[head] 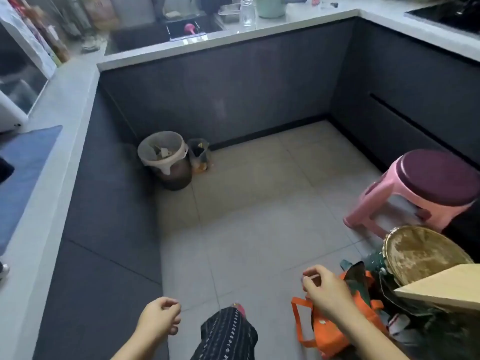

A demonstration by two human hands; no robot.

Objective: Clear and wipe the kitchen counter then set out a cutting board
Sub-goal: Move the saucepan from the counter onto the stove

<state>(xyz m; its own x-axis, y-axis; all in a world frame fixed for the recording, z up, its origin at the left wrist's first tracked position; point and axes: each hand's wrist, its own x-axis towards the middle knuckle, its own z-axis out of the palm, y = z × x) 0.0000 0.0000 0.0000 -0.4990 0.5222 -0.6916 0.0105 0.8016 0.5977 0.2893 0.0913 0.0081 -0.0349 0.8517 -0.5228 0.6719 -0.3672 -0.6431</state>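
I look down at a tiled floor enclosed by a U-shaped kitchen counter (291,20) with a pale top. My left hand (159,317) hangs low at the centre, fingers loosely curled, holding nothing. My right hand (324,289) hovers above an orange bag (327,333), fingers loosely curled and empty. On the far counter stand a ribbed glass jar (247,12), a mint pot (271,6) and a metal tray (230,12) beside a dark sink (161,35). A light wooden board corner (441,287) juts in at the right.
A lined trash bin (166,159) and a small bag of scraps (198,155) sit in the far left floor corner. A pink stool with a purple seat (426,188) stands at the right, a round woven basket (423,255) below it. A blue mat (23,175) lies on the left counter.
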